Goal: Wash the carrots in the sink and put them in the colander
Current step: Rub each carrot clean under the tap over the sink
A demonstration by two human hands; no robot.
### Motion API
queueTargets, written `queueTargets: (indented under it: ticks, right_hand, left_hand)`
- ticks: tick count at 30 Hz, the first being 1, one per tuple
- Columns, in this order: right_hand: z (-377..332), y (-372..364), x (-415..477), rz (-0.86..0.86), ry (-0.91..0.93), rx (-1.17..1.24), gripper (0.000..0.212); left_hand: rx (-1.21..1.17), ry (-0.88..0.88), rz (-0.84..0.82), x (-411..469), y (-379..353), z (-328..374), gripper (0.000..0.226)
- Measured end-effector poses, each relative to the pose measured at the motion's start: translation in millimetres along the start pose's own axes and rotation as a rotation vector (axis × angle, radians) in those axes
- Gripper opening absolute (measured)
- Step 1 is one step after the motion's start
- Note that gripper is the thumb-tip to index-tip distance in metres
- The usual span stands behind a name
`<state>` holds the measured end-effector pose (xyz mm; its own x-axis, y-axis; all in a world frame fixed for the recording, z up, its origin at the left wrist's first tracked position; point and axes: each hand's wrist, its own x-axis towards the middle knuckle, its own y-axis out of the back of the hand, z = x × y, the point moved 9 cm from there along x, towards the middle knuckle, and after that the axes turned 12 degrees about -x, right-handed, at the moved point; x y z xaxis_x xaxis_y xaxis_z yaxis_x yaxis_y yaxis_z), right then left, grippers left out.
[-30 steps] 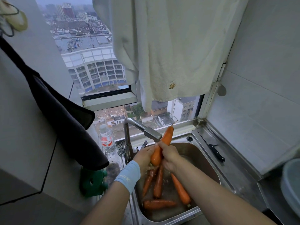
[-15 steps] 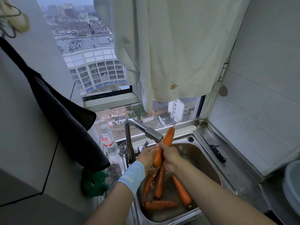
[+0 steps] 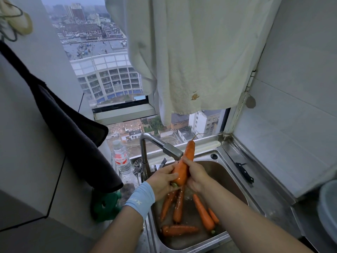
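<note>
Dim, bluish daylight from the window; soft shadows left of it, faint glare on the sink below it, bent lines toward frame edges.

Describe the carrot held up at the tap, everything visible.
The held carrot is long, orange and glossy, as if wet. Its thick end, with a greenish stem stub, points down-left. The thin tip, with a wiry root tail, points up toward the window. It is steeply tilted above the sink, right beside the faucet spout. The left hand grips the thick end and the right hand wraps its middle.
</note>
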<state>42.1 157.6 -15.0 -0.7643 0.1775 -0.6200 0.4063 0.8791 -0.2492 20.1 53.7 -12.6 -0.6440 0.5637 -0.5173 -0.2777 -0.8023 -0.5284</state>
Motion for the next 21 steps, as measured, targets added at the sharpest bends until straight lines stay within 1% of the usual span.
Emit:
queueTargets:
  ticks: [2,3,5,6,8,9,10,11,13,15,16,18,20,21]
  right_hand:
    - [1,-2,1,-0.003,0.003,0.020,0.025]
    - [2,-5,1,0.004,0.006,0.026,0.025]
    - [3,-10,3,0.029,0.009,0.011,0.028]
    - [4,-13,3,0.039,0.009,-0.018,0.029]
    - [10,-19,5,0.051,0.005,-0.103,0.030]
    - [12,-21,6,0.057,0.004,-0.144,0.031]
    - [13,-22,6,0.066,0.003,-0.177,0.034]
    - [13,-21,7,0.075,0.005,-0.191,0.037]
    - [14,-20,6,0.093,-0.001,-0.177,0.042]
    - [17,-19,7,0.117,-0.022,-0.169,0.048]
    - [20,-18,7,0.131,-0.035,-0.172,0.049]
    - [24,-22,7,0.121,-0.032,-0.173,0.048]
    - [24,-24,4,0.098,-0.025,-0.152,0.039]
    - [23,-24,4,0.087,-0.018,-0.127,0.033]
  left_hand:
    - [0.070,-0.054,0.078,3,3,2,0.035]
    - [0.129,-0.093,0.143,3,5,5,0.031]
    - [0.300,-0.169,0.283,6,9,12,0.027]
    - [0.362,-0.196,0.357,5,11,15,0.028]
    - [0.403,-0.224,0.506,0,19,24,0.035]
    - [0.416,-0.229,0.553,-2,25,28,0.039]
    - [0.430,-0.223,0.565,-3,29,31,0.041]
    - [0.431,-0.200,0.530,-4,30,32,0.039]
    - [0.426,-0.130,0.384,-5,21,28,0.028]
    - [0.467,-0.085,0.244,-4,12,20,0.025]
    - [0.491,-0.091,0.227,-5,12,19,0.025]
    - [0.499,-0.139,0.268,-9,17,21,0.024]
    - [0.502,-0.173,0.295,-12,21,22,0.036]
    - [0.499,-0.163,0.305,-11,24,20,0.044]
